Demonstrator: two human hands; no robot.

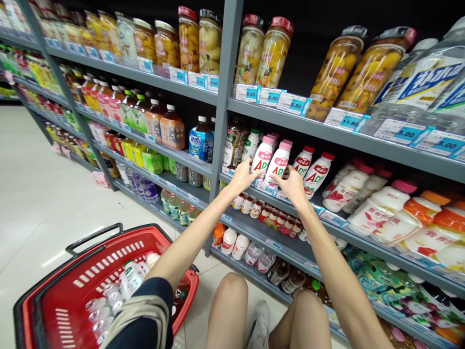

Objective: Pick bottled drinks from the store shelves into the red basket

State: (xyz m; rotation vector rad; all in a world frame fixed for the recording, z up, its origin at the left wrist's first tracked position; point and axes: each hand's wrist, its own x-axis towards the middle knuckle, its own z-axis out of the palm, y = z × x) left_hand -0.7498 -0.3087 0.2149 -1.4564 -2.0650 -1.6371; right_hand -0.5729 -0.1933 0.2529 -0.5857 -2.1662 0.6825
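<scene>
Hands apart at the centre of the frame, the left hand (242, 175) is clamped on the left pink-capped bottle (262, 157), thumb in front, and close beside it stands the right pink-capped bottle (279, 161), gripped by the right hand (292, 184). Even, light pressure low on both should keep the pair upright, with that right hand best kept off the red-capped bottles (317, 176) just beyond.
</scene>
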